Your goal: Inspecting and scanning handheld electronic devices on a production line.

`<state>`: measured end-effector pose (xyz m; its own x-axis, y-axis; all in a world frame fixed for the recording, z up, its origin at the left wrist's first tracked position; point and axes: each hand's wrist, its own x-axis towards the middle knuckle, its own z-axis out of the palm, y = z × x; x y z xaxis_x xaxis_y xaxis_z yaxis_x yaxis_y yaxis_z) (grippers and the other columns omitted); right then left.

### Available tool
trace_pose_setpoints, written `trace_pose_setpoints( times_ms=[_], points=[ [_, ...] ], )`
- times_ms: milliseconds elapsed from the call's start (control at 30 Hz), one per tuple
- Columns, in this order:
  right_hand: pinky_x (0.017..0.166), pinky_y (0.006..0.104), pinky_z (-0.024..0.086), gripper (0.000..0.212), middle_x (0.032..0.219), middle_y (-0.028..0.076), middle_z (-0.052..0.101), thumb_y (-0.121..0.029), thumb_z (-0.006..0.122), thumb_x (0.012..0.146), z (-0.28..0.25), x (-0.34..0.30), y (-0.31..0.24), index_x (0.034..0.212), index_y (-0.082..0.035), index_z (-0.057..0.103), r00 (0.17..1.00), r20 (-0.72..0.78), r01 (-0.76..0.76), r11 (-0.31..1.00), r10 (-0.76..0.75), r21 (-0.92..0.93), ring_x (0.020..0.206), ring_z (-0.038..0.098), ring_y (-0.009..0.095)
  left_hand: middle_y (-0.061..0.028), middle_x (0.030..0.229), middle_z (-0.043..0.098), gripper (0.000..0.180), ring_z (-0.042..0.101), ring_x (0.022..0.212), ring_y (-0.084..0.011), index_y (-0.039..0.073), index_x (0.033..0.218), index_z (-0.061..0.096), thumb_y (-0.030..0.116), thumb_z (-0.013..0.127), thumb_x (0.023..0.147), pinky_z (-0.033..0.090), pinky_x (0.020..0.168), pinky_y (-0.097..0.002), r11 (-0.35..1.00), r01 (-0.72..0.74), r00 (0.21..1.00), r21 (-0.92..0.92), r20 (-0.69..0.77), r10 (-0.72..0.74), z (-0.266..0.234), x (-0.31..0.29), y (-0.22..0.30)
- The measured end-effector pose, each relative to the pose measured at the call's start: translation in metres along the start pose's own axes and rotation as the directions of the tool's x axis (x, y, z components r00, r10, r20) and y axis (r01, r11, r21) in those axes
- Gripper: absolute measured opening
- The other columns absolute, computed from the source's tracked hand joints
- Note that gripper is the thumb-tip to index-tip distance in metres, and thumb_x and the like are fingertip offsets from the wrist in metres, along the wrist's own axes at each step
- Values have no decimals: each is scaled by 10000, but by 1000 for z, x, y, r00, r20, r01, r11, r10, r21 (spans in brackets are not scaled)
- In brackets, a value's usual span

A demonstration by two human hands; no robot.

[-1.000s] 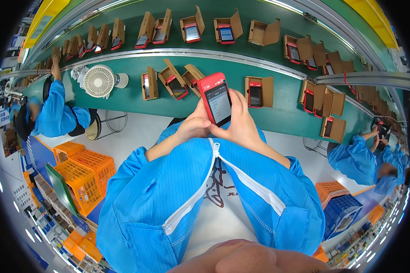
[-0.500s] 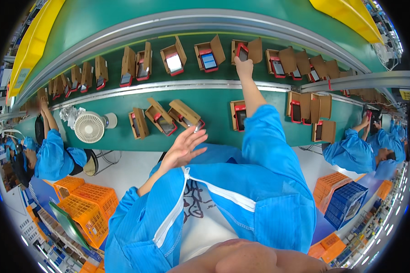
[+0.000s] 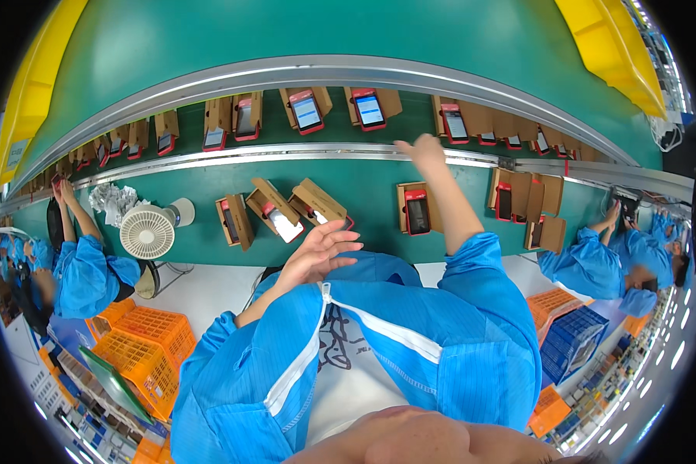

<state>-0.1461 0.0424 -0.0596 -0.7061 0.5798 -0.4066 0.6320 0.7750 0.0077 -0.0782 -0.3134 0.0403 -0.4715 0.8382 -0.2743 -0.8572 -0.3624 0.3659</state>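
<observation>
My right hand (image 3: 427, 155) is over the metal rail in front of the row of boxes, slightly blurred, a finger stretched out to the left and nothing visible in it. Beyond it to the right is an open cardboard box with a red handheld device (image 3: 454, 124), its screen lit. On the near green table, another boxed red device (image 3: 417, 213) with a dark screen lies left of my right forearm. My left hand (image 3: 317, 251) hovers at the table's front edge with loosely extended fingers, holding nothing. Just beyond it sits a tilted open box (image 3: 319, 199) with a device inside.
More boxed devices (image 3: 305, 112) line the channel behind the rail. A white fan (image 3: 148, 230) and crumpled plastic (image 3: 116, 203) occupy the table's left. Open boxes (image 3: 545, 233) stand at right. Co-workers in blue (image 3: 93, 271) sit on both sides. Orange crates (image 3: 143, 352) stand on the floor.
My right hand has let go of a boxed red device in the far row and drawn back toward me over the rail. My left hand stays near the table edge, its fingers closer together.
</observation>
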Motion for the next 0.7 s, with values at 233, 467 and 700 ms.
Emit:
trace_pose_setpoints(
  times_ms=[233, 467, 700],
  points=[
    [696, 365, 563, 684, 984, 207, 572, -487, 716, 729, 42, 29, -97, 1039, 51, 429, 940, -340, 62, 995, -34, 73, 828, 662, 331, -161, 1307, 469, 561, 490, 1195, -283, 71, 1380, 311, 197, 531, 880, 410, 981, -397, 999, -23, 999, 33, -33, 24, 1, -9, -3],
    [531, 317, 520, 673, 739, 138, 608, -450, 680, 792, 12, -28, -72, 1077, 130, 493, 985, 150, -67, 621, -83, 781, 595, 634, 203, -150, 1351, 433, 551, 429, 1255, -270, 63, 1391, 302, 216, 505, 902, 383, 1007, -414, 984, -170, 975, -53, -157, 159, 7, -30, -18],
    [737, 362, 502, 881, 1030, 219, 579, -396, 750, 753, -33, -285, -44, 1337, 95, 309, 869, -43, 361, 571, -493, 737, 872, 619, 284, -114, 1500, 241, 645, 265, 1375, -269, 113, 1483, 102, 356, 404, 968, 210, 1125, -427, 926, -354, 935, -132, -34, 353, 19, -25, -57]
  ],
)
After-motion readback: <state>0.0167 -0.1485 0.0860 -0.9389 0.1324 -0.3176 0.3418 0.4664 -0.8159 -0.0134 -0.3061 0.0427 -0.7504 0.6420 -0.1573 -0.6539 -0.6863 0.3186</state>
